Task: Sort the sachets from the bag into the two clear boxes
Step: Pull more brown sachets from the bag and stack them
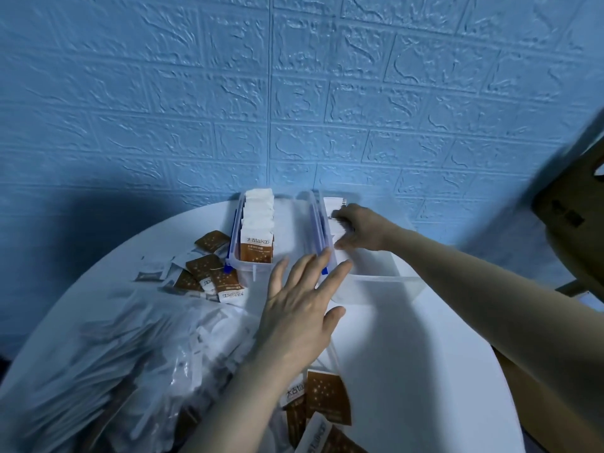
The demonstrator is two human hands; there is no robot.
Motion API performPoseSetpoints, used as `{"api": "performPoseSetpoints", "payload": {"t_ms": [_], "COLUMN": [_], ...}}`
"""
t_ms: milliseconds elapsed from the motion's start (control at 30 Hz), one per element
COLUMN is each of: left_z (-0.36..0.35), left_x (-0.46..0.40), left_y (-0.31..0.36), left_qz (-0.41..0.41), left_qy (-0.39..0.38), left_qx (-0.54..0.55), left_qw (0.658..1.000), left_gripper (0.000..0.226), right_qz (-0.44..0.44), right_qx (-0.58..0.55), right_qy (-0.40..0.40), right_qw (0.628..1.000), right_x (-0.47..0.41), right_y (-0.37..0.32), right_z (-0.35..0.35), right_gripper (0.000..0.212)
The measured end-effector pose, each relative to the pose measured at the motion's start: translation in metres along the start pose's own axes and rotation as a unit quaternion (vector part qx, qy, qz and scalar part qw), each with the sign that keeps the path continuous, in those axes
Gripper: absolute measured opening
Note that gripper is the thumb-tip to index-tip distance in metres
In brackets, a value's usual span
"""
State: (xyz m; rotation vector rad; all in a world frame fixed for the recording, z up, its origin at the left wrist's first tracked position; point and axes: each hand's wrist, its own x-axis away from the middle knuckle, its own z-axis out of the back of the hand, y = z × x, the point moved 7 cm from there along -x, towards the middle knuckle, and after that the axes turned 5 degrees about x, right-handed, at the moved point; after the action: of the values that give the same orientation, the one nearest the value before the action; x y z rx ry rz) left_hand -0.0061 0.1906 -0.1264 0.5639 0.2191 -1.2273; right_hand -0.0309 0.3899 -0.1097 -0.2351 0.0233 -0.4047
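- Your right hand (356, 228), at 1 o'clock, presses white sachets (335, 212) inside the right box (376, 279); whether its fingers pinch them, I cannot tell.
- Keep your left hand (302, 308), fingers spread, bracing the box rim.
- Pack them upright like the left box (251, 230).

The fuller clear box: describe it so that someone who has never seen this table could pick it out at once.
On the round white table, against the blue wall, two clear boxes stand side by side. It is the left clear box, beyond the loose brown sachets and left of the open left hand. Unlike the right clear box, where the right hand reaches in, a row of upright sachets fills its left lane.
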Motion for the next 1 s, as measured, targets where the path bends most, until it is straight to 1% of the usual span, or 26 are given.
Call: {"api": "performPoseSetpoints", "payload": {"t_ms": [33, 100, 133, 200, 267, 333, 367, 400, 433, 467, 533, 567, 633, 700, 733, 800, 933, 1000], "left_z": [0.000, 0.001, 0.001, 0.002, 0.002, 0.001, 0.001, 0.001, 0.001, 0.001, 0.001, 0.001, 0.001, 0.001, 0.001, 0.001, 0.002, 0.001], "left_x": [0.000, 0.001, 0.001, 0.001, 0.001, 0.001, 0.001, 0.002, 0.002, 0.002, 0.002, 0.002, 0.002, 0.002, 0.002, 0.002, 0.002, 0.002], "left_y": [0.000, 0.001, 0.001, 0.001, 0.001, 0.001, 0.001, 0.000, 0.000, 0.000, 0.000, 0.001, 0.001, 0.001, 0.001, 0.001, 0.002, 0.002], "left_qz": [-0.001, -0.005, -0.006, -0.008, -0.008, -0.007, -0.006, -0.005, -0.004, -0.004, -0.004, -0.004, -0.004, -0.005, -0.006, -0.006, -0.003, -0.005], "left_qy": [0.002, 0.011, 0.014, 0.017, 0.018, 0.015, 0.013, 0.012, 0.011, 0.011, 0.014, 0.015, 0.018, 0.017, 0.017, 0.018, 0.018, 0.017], "left_qx": [-0.003, -0.004, -0.005, -0.009, -0.016, -0.023, -0.026, -0.027, -0.027, -0.027, -0.026, -0.024, -0.021, -0.020, -0.021, -0.022, -0.025, -0.028], "left_qw": [1.000, 1.000, 1.000, 1.000, 1.000, 1.000, 1.000, 1.000, 1.000, 1.000, 1.000, 1.000, 1.000, 1.000, 1.000, 1.000, 1.000, 0.999], "left_gripper": [0.058, 0.061, 0.063, 0.064, 0.065, 0.064, 0.064, 0.064, 0.064, 0.064, 0.064, 0.064, 0.064, 0.065, 0.065, 0.065, 0.064, 0.065], "right_qz": [-0.005, -0.020, -0.027, -0.046, -0.083, -0.132, -0.154, -0.169, -0.184, -0.192, -0.192, -0.184, -0.162, -0.145, -0.140, -0.135, -0.131, -0.121], "right_qx": [-0.004, -0.017, -0.025, -0.046, -0.099, -0.154, -0.149, -0.124, -0.099, -0.088, -0.090, -0.099, -0.102, -0.080, -0.069, -0.059, -0.120, -0.139], "right_qy": [0.013, 0.027, 0.030, 0.047, 0.069, 0.060, 0.039, 0.018, 0.002, -0.007, -0.032, -0.041, -0.053, -0.046, -0.044, -0.055, -0.097, -0.099], "right_qw": [1.000, 0.999, 0.999, 0.997, 0.989, 0.977, 0.976, 0.978, 0.978, 0.977, 0.977, 0.977, 0.980, 0.985, 0.987, 0.988, 0.979, 0.978], "right_x": [-0.001, -0.001, -0.001, 0.002, 0.005, 0.007, 0.006, 0.005, 0.004, 0.004, 0.003, 0.002, 0.003, 0.002, 0.001, -0.001, -0.006, -0.007], "right_y": [0.002, 0.008, 0.009, 0.013, 0.018, 0.023, 0.025, 0.028, 0.029, 0.029, 0.029, 0.029, 0.025, 0.023, 0.022, 0.021, 0.020, 0.016], "right_z": [0.000, 0.000, 0.001, 0.002, 0.003, -0.003, -0.009, -0.015, -0.018, -0.019, -0.022, -0.023, -0.023, -0.021, -0.021, -0.020, -0.022, -0.021], "right_gripper": [0.032, 0.047, 0.052, 0.055, 0.063, 0.077, 0.076, 0.064, 0.044, 0.033, 0.034, 0.032, 0.030, 0.028, 0.030, 0.044, 0.053, 0.046]}}
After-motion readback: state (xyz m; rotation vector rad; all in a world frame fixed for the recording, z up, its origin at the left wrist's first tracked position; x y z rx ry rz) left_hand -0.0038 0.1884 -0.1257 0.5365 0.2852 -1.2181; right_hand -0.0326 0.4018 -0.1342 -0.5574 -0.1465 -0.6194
